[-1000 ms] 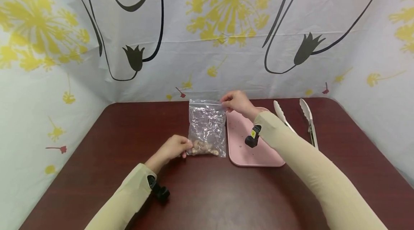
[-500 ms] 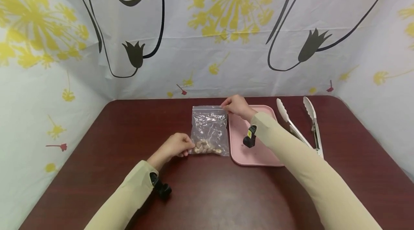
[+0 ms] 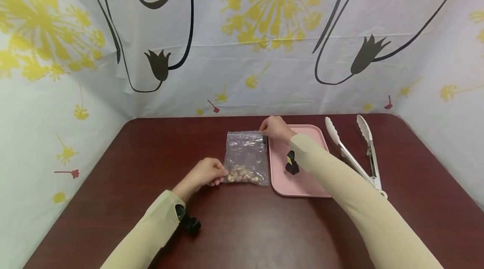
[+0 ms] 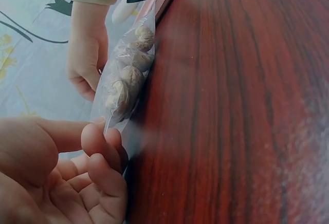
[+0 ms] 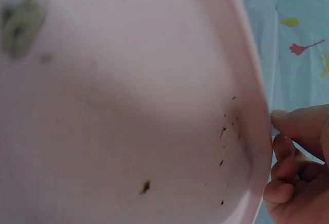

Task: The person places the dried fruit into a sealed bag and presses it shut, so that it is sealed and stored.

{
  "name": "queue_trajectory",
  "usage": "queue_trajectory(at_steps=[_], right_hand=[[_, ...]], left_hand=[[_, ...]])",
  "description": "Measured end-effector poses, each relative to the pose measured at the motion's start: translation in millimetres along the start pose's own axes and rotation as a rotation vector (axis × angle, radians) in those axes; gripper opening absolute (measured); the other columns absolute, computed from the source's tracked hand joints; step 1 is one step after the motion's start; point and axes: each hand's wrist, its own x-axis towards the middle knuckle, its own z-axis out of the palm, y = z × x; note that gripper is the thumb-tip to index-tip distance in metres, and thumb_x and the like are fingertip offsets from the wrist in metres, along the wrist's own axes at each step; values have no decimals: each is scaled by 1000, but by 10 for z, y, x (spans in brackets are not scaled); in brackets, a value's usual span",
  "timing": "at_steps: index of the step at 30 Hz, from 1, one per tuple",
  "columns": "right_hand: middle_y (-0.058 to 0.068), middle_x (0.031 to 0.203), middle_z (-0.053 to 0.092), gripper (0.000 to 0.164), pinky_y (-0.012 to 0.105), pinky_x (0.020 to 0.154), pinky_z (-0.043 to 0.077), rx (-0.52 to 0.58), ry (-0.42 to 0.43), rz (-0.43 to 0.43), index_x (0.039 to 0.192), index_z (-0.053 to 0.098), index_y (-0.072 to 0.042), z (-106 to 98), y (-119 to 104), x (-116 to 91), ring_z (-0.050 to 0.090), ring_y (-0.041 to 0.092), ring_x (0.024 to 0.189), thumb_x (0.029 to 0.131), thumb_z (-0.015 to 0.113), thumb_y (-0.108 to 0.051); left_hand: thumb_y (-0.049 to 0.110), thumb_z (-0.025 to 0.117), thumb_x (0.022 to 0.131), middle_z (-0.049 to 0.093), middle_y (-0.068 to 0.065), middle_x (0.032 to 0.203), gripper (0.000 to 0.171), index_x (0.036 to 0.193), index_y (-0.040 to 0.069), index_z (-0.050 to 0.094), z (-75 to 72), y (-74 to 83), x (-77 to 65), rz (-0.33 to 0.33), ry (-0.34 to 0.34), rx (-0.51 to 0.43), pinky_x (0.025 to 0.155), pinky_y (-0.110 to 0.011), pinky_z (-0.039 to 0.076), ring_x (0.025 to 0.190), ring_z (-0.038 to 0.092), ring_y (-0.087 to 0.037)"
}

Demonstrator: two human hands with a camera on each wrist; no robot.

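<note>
A clear zip bag (image 3: 246, 151) lies low at the middle of the table, just left of the pink tray. Tan, wrinkled, lumpy pieces (image 3: 242, 174) are gathered along its bottom; in the left wrist view these pieces (image 4: 126, 88) look rounded and rough. My left hand (image 3: 206, 172) pinches the bag's lower left corner between thumb and fingers, which the left wrist view shows close up, the hand (image 4: 77, 167) beside the tabletop. At the upper right corner, by the zip strip, my right hand (image 3: 277, 128) pinches the bag. In the right wrist view this hand (image 5: 300, 157) is partly behind the tray's rim.
The pink tray (image 3: 281, 180) carries small dark crumbs (image 5: 146, 186) and a blurred greenish piece (image 5: 21, 28). Right of it, metal tongs (image 3: 372, 157) lie spread, partly under my right sleeve. A patterned white cloth (image 3: 181, 105) stands behind the dark red table (image 3: 170, 143).
My right hand has lowered the bag's top edge towards me, and the bag now lies flatter. The left hand keeps its pinch at the lower corner. The head view has shifted slightly.
</note>
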Motion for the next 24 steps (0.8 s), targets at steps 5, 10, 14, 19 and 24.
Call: queue_trajectory(at_steps=[5, 10, 14, 19, 24], right_hand=[[10, 91, 72, 13, 38, 80, 52, -70, -21, -5, 89, 75, -4, 22, -2, -7, 65, 24, 83, 86, 62, -8], [13, 97, 70, 12, 39, 83, 51, -104, -10, 22, 94, 72, -3, 54, 98, -28, 64, 28, 91, 85, 65, -7], [14, 102, 69, 18, 41, 87, 50, -126, -48, -8, 101, 69, -2, 17, 114, -14, 62, 30, 99, 86, 67, -12], [13, 106, 68, 24, 42, 86, 50, -126, -116, -54, 106, 67, -5, -130, 83, -15, 62, 31, 101, 89, 64, -21], [17, 113, 66, 30, 45, 91, 48, -119, -177, -36, 113, 66, -2, -359, 46, -166, 60, 34, 108, 92, 59, -21]], left_hand=[[10, 69, 86, 56, -2, 56, 14, 78, 3, 61, 16, -25, 19, 2, 1, -11, 44, -20, 41, 45, 49, -10], [11, 70, 85, 56, -2, 55, 15, 77, 3, 60, 53, 11, 79, 18, -27, -15, 43, -19, 41, 44, 49, -10], [12, 70, 84, 56, -3, 54, 15, 79, 3, 60, 46, 25, 109, 15, -35, 3, 43, -20, 42, 44, 50, -10], [19, 70, 85, 60, -4, 60, 17, 82, 6, 61, -32, 14, 115, 20, 29, 134, 48, -24, 46, 50, 55, -13], [28, 69, 86, 61, -4, 70, 20, 85, 9, 62, -180, 51, 126, 46, 98, 303, 57, -27, 44, 62, 55, -16]])
